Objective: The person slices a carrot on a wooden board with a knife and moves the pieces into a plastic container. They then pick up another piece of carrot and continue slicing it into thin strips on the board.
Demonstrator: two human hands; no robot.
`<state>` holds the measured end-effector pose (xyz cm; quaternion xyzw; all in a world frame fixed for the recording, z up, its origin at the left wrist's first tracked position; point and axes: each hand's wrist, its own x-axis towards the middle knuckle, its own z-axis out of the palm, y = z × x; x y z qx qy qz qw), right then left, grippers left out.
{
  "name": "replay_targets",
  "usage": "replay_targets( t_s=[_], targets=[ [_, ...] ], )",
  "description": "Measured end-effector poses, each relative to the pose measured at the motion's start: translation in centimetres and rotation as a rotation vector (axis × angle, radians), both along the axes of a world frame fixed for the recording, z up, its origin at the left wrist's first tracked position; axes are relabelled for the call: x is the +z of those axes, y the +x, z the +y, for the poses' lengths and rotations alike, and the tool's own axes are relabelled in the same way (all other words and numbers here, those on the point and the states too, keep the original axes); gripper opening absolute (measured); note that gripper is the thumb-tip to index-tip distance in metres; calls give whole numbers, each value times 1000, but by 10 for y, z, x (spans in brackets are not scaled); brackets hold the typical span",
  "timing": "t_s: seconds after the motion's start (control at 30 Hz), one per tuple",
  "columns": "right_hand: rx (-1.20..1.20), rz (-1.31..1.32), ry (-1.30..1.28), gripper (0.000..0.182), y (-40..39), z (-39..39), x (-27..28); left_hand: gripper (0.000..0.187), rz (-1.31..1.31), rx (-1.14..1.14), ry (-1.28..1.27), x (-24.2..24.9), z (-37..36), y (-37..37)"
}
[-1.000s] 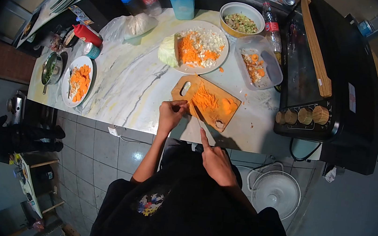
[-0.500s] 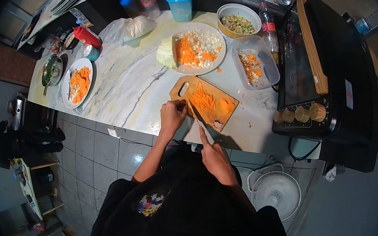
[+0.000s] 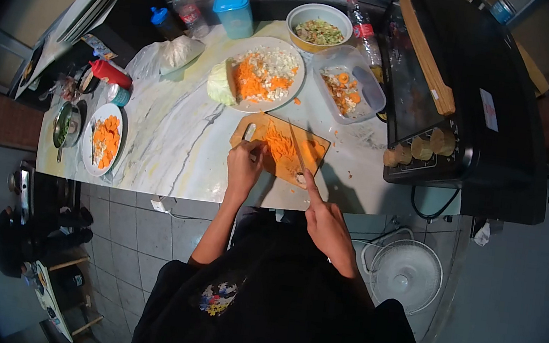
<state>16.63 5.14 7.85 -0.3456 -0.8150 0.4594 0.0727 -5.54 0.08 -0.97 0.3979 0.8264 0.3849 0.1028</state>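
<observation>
My right hand (image 3: pixel 329 230) grips a knife (image 3: pixel 299 147), index finger stretched along its back. The blade lies across the wooden cutting board (image 3: pixel 244 124), between carrot strips (image 3: pixel 278 143) and larger carrot slices (image 3: pixel 315 149). At the board's near left edge, my left hand (image 3: pixel 245 168) is closed with curled fingertips beside the strips; whatever is in them is hidden. Beyond the board stands a big plate (image 3: pixel 297 82) with chopped white pieces, shredded carrot and a cabbage chunk (image 3: pixel 221 84).
A clear plastic container (image 3: pixel 370 100) with carrot scraps and a bowl (image 3: pixel 321 14) of chopped greens stand behind. The black oven (image 3: pixel 473 175) bounds the right. To the left are an oval plate (image 3: pixel 115 145) of carrots and a red squeeze bottle (image 3: pixel 109 74). Another person (image 3: pixel 20 236) is far left.
The knife has swung from beside my left fingers to the right across the board, parting strips from slices. My left hand stays near the board's left edge. The whole view has shifted slightly.
</observation>
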Motion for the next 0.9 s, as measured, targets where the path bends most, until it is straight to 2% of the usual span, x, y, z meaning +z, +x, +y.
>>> replay_targets(
  t_s=[0.07,0.13,0.23,0.43,0.57,0.63,0.67,0.7,0.8,0.83,0.9],
  targets=[
    [-53,38,9,79,5,1,4,18,79,-5,-4,7,10,9],
    [-116,140,42,78,12,1,1,24,78,-255,104,14,25,23],
    [-184,115,1,78,20,1,12,27,74,-391,39,11,48,49],
    [-244,26,-2,81,40,-6,14,21,324,-452,20,-1,75,57],
    [-310,13,-22,80,46,-11,8,13,229,-450,129,3,75,56],
    [-328,81,-6,79,47,-13,6,9,-105,-391,26,13,70,56],
    [-333,79,-7,79,48,-14,6,8,-39,-380,151,10,67,52],
    [-333,101,-19,79,48,-14,7,8,-42,-382,151,14,63,48],
    [-305,116,-36,78,46,-13,5,13,-352,-277,266,23,45,26],
    [-285,112,-40,78,44,-13,3,13,-351,-262,267,22,37,17],
    [-235,111,-30,78,37,-14,-1,13,-555,-160,382,23,18,1]
  ],
)
